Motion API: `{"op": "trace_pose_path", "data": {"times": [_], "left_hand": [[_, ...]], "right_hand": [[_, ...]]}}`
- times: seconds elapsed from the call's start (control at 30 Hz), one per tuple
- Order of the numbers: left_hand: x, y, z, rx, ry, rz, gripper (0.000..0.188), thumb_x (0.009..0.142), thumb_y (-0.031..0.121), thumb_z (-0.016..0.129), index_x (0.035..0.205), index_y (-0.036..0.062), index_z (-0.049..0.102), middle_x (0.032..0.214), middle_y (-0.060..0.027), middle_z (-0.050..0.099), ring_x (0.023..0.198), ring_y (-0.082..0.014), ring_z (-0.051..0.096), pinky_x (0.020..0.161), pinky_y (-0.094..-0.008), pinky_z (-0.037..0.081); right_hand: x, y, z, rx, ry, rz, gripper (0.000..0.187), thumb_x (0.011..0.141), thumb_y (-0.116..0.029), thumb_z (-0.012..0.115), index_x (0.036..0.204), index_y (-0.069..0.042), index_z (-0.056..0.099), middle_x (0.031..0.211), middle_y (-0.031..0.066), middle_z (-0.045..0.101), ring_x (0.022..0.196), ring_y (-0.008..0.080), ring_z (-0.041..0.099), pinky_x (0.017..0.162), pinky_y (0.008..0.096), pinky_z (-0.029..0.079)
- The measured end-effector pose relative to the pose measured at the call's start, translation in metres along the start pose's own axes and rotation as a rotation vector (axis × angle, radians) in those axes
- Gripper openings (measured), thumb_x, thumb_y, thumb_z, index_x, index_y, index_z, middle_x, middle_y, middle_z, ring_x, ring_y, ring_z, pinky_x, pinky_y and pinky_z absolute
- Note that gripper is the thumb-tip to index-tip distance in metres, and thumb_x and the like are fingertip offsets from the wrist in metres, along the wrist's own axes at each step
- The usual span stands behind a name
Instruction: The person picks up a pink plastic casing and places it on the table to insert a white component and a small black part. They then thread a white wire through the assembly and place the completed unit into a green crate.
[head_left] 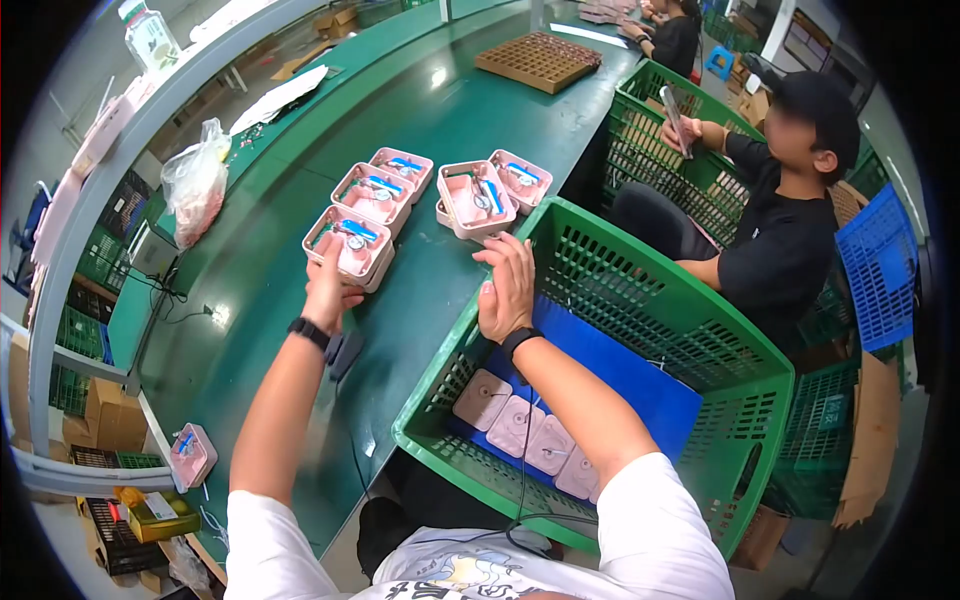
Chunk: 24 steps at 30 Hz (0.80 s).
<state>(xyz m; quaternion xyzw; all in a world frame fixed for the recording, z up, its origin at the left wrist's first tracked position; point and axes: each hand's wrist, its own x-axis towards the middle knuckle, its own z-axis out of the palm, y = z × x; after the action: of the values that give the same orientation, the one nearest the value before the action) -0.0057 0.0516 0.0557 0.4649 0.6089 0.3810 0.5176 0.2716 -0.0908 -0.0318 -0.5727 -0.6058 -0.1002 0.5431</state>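
Observation:
My left hand (327, 290) grips the near edge of a pink plastic box (362, 250), with the thumb over its rim and the fingers at its underside. This open-topped box is stacked on another and holds a blue strip and small metal and wired parts. Behind it, two similar pink boxes (374, 194) run in a line away from me. My right hand (508, 287) is open, fingers stretched, beside the green crate's corner. Its fingertips are close to another stacked pink box (475, 200); whether they touch it, I cannot tell. Another pink box (527, 178) stands behind that one.
The large green crate (640, 265) holds a blue sheet and several pink pieces (515, 425). A brown gridded tray (537, 60) lies farther along the green worktable (270, 300). A plastic bag (196, 180) sits left. A seated person (780, 215) holds a phone beyond the crate.

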Motion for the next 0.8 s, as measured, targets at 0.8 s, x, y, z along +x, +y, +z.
{"op": "trace_pose_path", "data": {"times": [0.8], "left_hand": [[0.023, 0.021, 0.159, 0.103, -0.4, -0.283, 0.091, 0.104, 0.088, 0.054, 0.149, 0.0097, 0.068, 0.113, -0.0156, 0.08, 0.09, -0.0299, 0.08, 0.074, -0.0464, 0.061]], "right_hand": [[-0.011, 0.007, -0.005, -0.019, 0.011, 0.061, 0.046, 0.103, -0.045, 0.047, 0.123, -0.008, 0.067, 0.143, 0.0188, 0.065, 0.15, 0.0451, 0.054, 0.135, 0.0676, 0.027]]}}
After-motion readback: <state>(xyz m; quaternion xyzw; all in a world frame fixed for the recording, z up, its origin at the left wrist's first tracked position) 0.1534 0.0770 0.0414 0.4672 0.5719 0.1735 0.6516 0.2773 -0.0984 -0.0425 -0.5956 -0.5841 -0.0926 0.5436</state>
